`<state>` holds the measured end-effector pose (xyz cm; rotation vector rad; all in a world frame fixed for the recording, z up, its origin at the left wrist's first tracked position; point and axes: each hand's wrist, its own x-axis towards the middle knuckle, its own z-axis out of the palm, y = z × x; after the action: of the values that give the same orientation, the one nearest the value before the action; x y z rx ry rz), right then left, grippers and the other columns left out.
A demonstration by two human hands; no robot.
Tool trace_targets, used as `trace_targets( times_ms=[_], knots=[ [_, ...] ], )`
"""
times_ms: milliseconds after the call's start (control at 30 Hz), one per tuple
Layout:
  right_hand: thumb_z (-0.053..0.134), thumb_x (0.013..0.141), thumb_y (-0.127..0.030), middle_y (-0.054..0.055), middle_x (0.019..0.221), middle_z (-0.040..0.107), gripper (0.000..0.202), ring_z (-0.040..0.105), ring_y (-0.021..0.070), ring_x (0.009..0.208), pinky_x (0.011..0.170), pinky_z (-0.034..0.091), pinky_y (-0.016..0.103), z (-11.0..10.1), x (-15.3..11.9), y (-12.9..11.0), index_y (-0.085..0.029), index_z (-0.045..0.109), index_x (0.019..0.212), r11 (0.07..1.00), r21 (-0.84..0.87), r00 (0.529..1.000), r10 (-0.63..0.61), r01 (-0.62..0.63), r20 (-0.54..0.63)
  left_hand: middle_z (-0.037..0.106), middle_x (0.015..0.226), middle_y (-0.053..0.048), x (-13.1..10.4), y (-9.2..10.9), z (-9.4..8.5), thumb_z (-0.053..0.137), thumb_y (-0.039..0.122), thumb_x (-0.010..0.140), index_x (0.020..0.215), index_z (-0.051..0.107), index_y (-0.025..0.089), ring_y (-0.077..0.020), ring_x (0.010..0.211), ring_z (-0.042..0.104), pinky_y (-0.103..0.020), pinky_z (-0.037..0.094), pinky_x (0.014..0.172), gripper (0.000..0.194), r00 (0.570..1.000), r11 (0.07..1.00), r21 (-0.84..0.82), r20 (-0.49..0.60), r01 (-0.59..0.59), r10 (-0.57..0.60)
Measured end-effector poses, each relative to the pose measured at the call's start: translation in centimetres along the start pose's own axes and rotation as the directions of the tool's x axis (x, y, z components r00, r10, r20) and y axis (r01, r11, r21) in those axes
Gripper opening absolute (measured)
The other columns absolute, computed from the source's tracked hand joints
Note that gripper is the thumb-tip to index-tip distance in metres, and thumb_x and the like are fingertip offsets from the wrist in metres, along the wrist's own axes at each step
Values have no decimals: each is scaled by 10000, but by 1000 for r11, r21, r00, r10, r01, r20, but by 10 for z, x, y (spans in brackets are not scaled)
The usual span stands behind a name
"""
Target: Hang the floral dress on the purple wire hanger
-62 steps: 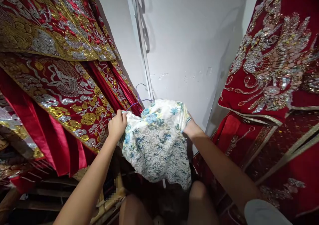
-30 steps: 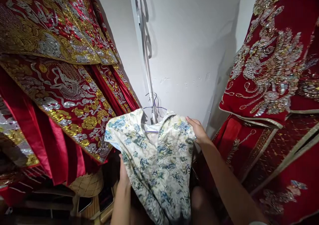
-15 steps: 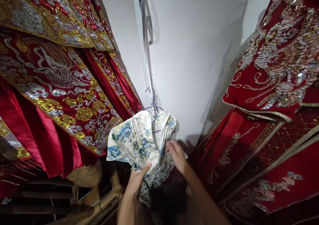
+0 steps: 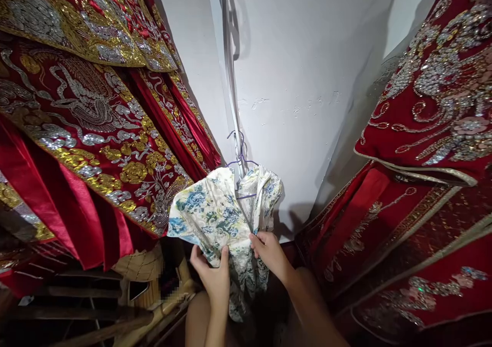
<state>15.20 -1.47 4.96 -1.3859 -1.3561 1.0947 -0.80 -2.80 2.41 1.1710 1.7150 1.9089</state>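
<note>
A white dress (image 4: 226, 219) with blue and green flowers hangs on a purple wire hanger (image 4: 241, 157), its neckline overlapping in a V. The lower part of the dress narrows into folds and falls into shadow. My left hand (image 4: 215, 278) grips the cloth at the waist from the left side, its thumb on the front and its fingers curled at the edge. At the front overlap, my right hand (image 4: 271, 254) pinches the fabric between thumb and fingers.
A narrow white pole (image 4: 226, 70) runs down the pale wall (image 4: 292, 55) to the hanger. Red garments embroidered in gold and silver (image 4: 96, 106) crowd the left; beaded red ones (image 4: 434, 121) hang at the right. A bamboo-like frame (image 4: 154, 319) stands at lower left, with a phone-like object (image 4: 138, 289).
My right hand has moved from the dress's right side down onto its front overlap and closed on the cloth. My left hand has shifted its grip, and the dress's right sleeve side is spread wider.
</note>
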Motion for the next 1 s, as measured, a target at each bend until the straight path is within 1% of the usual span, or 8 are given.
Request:
trace_targets(
  times_ms=[67, 167, 233, 300, 400, 533, 667, 1000],
  knots=[
    [518, 889, -549, -15, 442, 514, 462, 472, 131, 436, 496, 319, 260, 0, -4, 1, -195, 540, 592, 999, 26, 999, 24, -24, -29, 456, 1382, -197, -11, -2, 3, 810, 410, 707, 1360, 432, 158, -345, 1289, 469, -516, 382, 1084, 796, 963, 967, 127, -129, -222, 238],
    [535, 882, -555, -25, 409, 485, 464, 452, 133, 410, 479, 317, 264, -2, -10, 0, -196, 557, 589, 996, 89, 998, 32, -26, -60, 585, 1203, -147, -30, 0, 10, 761, 346, 770, 1200, 556, 186, -319, 1204, 527, -495, 367, 1080, 503, 932, 924, 139, 125, -355, 339],
    [538, 894, -527, -25, 422, 501, 432, 478, 143, 430, 497, 345, 266, -3, -14, -5, -192, 593, 628, 992, 129, 999, 9, -4, -43, 640, 1088, -119, -42, 3, 19, 665, 317, 845, 1134, 602, 212, -293, 1098, 584, -451, 424, 1010, 313, 896, 965, 38, 383, -259, 225],
    [538, 905, -476, -26, 451, 525, 380, 515, 152, 466, 533, 382, 269, -4, -16, -10, -192, 615, 665, 988, 154, 1000, -23, 24, -8, 660, 994, -103, -50, 7, 28, 583, 319, 890, 1039, 631, 222, -276, 996, 611, -410, 467, 920, 184, 852, 992, -28, 510, -123, 120],
    [523, 908, -387, -35, 465, 530, 307, 533, 155, 485, 554, 402, 269, -5, -17, -16, -198, 610, 681, 982, 187, 998, -36, 27, 45, 658, 918, -87, -52, 12, 36, 528, 331, 909, 930, 624, 222, -256, 926, 614, -373, 475, 870, 146, 851, 996, -83, 521, -30, 69],
    [512, 868, -279, -48, 462, 535, 202, 532, 151, 470, 548, 399, 263, -2, -17, -17, -200, 616, 714, 982, 190, 996, -2, -15, 90, 660, 993, -85, -44, 12, 41, 606, 307, 819, 1057, 603, 212, -255, 975, 615, -338, 474, 856, 256, 862, 995, -95, 506, 10, 39],
    [508, 816, -223, -44, 444, 524, 197, 503, 139, 454, 527, 380, 257, -4, -7, -24, -196, 621, 657, 974, 227, 994, -15, -11, 111, 589, 769, -18, -35, 13, 44, 581, 330, 837, 909, 590, 211, -198, 737, 568, -270, 442, 678, 139, 844, 1000, -19, 537, -1, 11],
    [649, 786, -350, -37, 475, 512, 236, 375, 67, 421, 420, 242, 221, -57, 86, -154, -143, 670, 675, 874, 447, 982, -173, 189, -75, 512, 750, -22, -22, 13, 35, 473, 308, 959, 753, 454, 214, -190, 738, 510, -285, 398, 723, 227, 700, 951, 13, 680, -310, 220]
  ],
)
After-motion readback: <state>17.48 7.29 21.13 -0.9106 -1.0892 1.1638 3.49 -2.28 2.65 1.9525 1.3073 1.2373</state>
